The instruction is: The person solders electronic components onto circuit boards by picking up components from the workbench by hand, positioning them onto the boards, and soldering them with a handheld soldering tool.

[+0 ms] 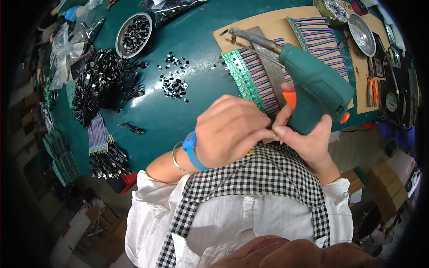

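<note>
A green soldering gun (313, 80) with an orange trigger and a long metal tip rests in my right hand (308, 138); its tip points up and to the left. The right thumb and a finger also meet the fingertips of my left hand (232, 129) in front of my apron. My left fingers are pinched together; whatever small thing lies between them is hidden. Just beyond the hands, a green circuit board panel (243, 80) with rows of coloured wires lies on a brown board (228, 38). A flat metal bar (270, 60) lies across those wires.
Loose black connectors (174, 87) lie mid-table, near a metal bowl (119, 44) of similar parts. Bundled black cables (100, 85) heap at the left. A second wired panel (297, 35) sits at the far right, with another metal bowl (362, 35) and orange-handled pliers (372, 91).
</note>
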{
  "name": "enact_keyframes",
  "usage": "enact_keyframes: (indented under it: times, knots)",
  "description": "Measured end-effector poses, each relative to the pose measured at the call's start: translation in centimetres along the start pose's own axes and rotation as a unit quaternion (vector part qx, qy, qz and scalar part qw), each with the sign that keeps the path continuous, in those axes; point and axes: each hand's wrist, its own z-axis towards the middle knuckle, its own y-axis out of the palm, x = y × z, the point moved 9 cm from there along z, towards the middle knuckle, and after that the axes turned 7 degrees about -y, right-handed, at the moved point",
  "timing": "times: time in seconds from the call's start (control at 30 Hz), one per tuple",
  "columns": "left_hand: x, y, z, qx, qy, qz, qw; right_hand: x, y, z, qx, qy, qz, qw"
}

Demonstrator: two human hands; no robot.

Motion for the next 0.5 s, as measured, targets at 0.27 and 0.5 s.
enact_keyframes:
  times: [0.27,0.5]
  knots:
    - [-3.7,1.2,-1.5,-0.112,-0.263,-0.161,0.945,0.9,0.8,-0.8,-0.149,-0.053,-0.189,0.969]
    - [-3.9,1.4,-1.4,-0.131,-0.254,-0.174,0.942,0.7,1.0,-1.0,-0.175,-0.099,-0.229,0.952]
